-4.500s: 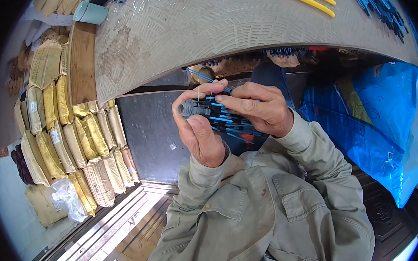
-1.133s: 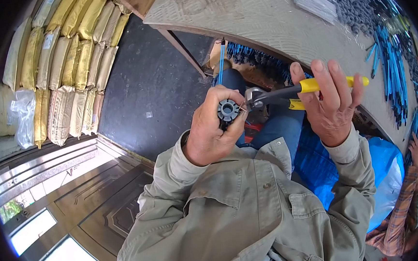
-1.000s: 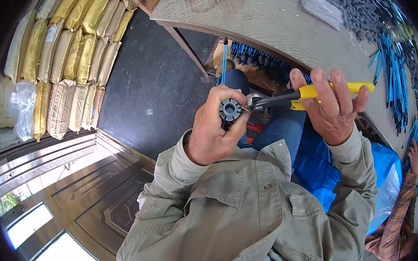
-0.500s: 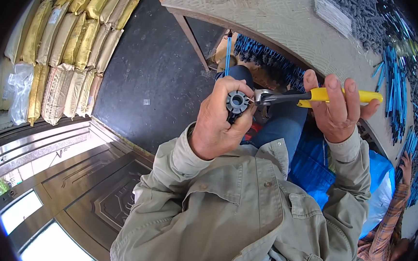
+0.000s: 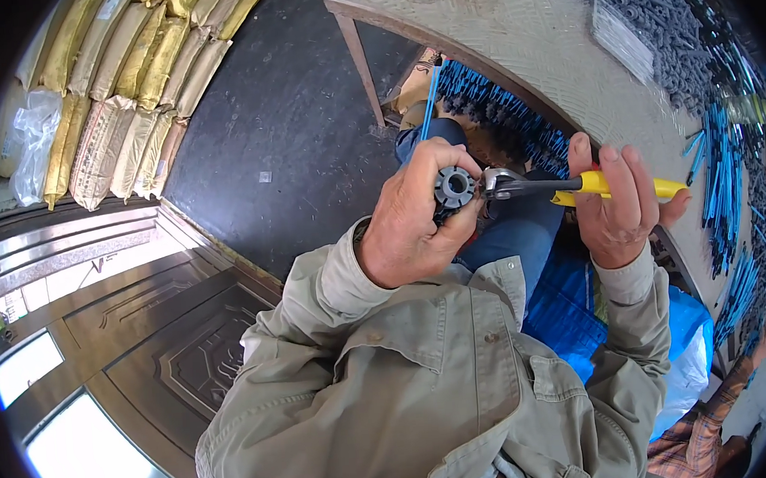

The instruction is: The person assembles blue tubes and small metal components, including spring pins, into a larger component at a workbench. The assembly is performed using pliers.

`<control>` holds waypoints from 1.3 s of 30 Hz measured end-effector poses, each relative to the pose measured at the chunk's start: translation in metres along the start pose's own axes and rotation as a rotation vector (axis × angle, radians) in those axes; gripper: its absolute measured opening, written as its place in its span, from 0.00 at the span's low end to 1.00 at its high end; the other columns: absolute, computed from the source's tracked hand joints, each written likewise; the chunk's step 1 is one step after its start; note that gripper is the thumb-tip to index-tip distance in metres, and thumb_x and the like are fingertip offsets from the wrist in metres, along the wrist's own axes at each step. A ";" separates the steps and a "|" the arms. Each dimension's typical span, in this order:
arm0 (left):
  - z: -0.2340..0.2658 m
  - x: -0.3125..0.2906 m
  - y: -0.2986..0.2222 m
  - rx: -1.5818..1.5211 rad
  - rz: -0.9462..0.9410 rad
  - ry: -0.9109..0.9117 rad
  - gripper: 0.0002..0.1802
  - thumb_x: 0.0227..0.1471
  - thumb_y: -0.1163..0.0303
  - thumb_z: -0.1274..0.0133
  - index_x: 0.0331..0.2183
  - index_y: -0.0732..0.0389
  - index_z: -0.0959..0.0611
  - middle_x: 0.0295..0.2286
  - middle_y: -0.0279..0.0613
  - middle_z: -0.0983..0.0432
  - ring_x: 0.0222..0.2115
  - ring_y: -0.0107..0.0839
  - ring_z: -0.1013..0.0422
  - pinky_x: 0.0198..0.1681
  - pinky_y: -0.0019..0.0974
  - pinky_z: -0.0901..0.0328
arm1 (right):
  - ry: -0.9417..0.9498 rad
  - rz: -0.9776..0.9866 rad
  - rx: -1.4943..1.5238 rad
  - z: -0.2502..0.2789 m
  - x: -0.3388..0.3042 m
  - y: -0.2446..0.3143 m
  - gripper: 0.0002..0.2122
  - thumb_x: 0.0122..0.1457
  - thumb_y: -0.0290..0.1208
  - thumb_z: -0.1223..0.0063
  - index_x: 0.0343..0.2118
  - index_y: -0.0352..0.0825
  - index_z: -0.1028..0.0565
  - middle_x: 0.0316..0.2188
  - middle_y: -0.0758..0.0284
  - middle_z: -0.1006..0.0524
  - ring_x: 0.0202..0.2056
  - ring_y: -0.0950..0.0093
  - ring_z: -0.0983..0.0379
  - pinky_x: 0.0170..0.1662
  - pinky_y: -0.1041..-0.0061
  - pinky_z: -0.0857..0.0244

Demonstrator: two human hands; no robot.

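My left hand point(image 5: 410, 217) is closed around a dark grey ribbed, slotted cylinder point(image 5: 457, 201), its round hollow end facing up. Thin blue rods point(image 5: 431, 102) stick out beyond that hand; whether they join the cylinder is hidden. In my right hand point(image 5: 617, 223) is a pair of pliers point(image 5: 526, 187) with yellow handles, the fingers lying over them. Its metal jaws sit right beside the cylinder's rim, close to my left fingertips. What the jaws grip, if anything, is too small to make out.
A worktable point(image 5: 494, 45) at the upper right carries piles of grey plastic parts point(image 5: 653, 34) and blue rods point(image 5: 724, 188). More rods lie underneath. Stacked sacks point(image 5: 114, 71) stand at the upper left above a door point(image 5: 169, 352). A co-worker's hand point(image 5: 762, 347) reaches in at the right.
The view has shifted a little. My left hand with the cylinder and the pliers' jaws sit slightly further right in it. The co-worker's hand has moved lower along the table.
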State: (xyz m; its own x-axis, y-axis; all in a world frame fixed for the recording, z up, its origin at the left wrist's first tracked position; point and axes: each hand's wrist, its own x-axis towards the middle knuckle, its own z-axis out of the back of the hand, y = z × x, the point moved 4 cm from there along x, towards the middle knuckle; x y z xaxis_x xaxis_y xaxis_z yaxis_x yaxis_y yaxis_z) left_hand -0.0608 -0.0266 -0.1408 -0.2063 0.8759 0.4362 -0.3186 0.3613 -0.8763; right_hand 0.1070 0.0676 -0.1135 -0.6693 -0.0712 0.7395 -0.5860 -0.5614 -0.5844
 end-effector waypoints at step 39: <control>-0.030 0.038 0.017 -0.256 -0.071 0.533 0.36 0.21 0.56 0.31 0.35 0.68 0.21 0.28 0.42 0.24 0.27 0.32 0.30 0.31 0.33 0.39 | 1.736 -0.879 2.334 0.010 -0.048 -0.039 0.25 0.52 0.28 0.45 0.52 0.30 0.39 0.36 0.54 0.28 0.26 0.61 0.28 0.29 0.71 0.32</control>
State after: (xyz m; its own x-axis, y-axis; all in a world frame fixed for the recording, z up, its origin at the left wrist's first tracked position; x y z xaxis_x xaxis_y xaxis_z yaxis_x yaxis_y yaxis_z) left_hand -0.0461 0.0222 -0.1451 0.3210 0.8628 0.3905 -0.0674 0.4321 -0.8993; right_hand 0.1666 0.0848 -0.1228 -0.8466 -0.0738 -0.5271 -0.5188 0.3352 0.7864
